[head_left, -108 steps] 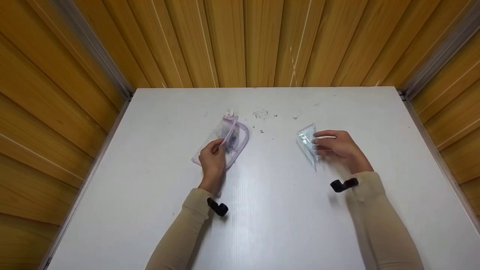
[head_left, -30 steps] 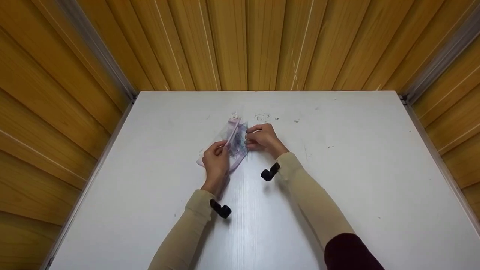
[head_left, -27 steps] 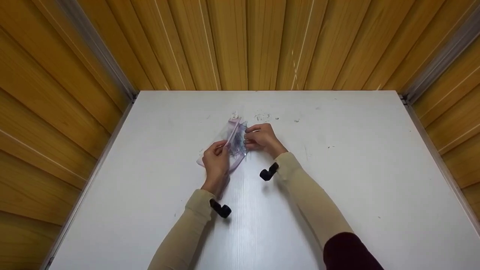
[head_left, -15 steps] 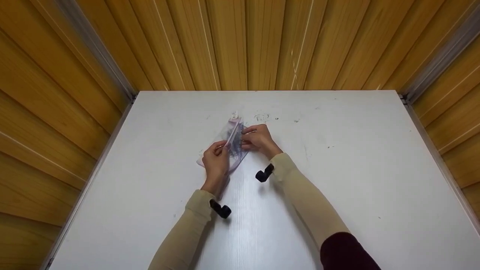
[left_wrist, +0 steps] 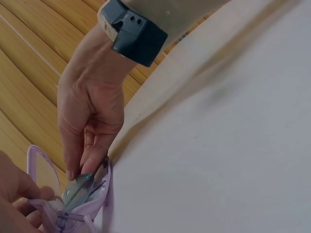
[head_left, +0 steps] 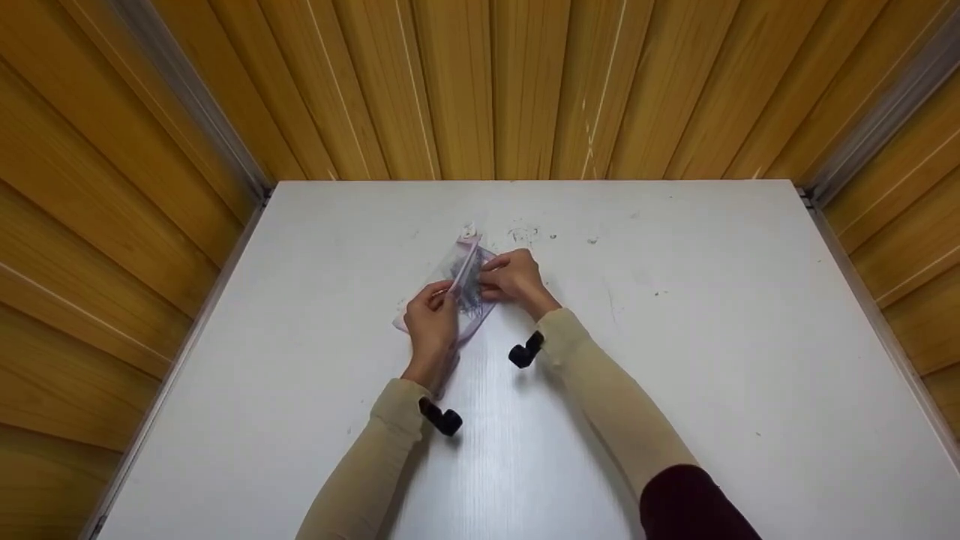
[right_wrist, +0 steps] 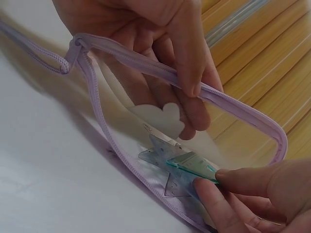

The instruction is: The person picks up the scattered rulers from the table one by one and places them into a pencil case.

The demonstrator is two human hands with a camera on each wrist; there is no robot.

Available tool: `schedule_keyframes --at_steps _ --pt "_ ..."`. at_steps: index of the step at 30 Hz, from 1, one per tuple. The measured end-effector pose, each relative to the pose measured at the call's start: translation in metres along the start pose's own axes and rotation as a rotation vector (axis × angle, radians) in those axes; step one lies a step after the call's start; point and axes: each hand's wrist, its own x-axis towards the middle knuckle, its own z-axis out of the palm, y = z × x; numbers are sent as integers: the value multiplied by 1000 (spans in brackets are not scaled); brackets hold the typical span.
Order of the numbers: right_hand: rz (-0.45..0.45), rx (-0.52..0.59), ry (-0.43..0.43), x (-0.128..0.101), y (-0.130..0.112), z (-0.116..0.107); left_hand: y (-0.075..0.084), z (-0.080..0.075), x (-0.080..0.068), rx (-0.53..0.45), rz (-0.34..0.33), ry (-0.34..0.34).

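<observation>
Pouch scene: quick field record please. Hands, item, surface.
left hand: pinches the pouch's zipper edge, holding it open
right hand: pinches the clear set square, tip inside the pouch
pouch: clear, lilac trim, lying on the table, unzipped
set square: transparent, partly inside
table: white, small specks near the far edge
</observation>
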Motion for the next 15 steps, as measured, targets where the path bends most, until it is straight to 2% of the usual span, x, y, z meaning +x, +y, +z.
schedule_keyframes --at_steps 7,15 --pt "-31 -71 40 -5 -4 -2 3 0 0 -1 -36 -13" --pt "-85 -212 48 -8 -4 -5 3 0 -1 -3 -18 -12"
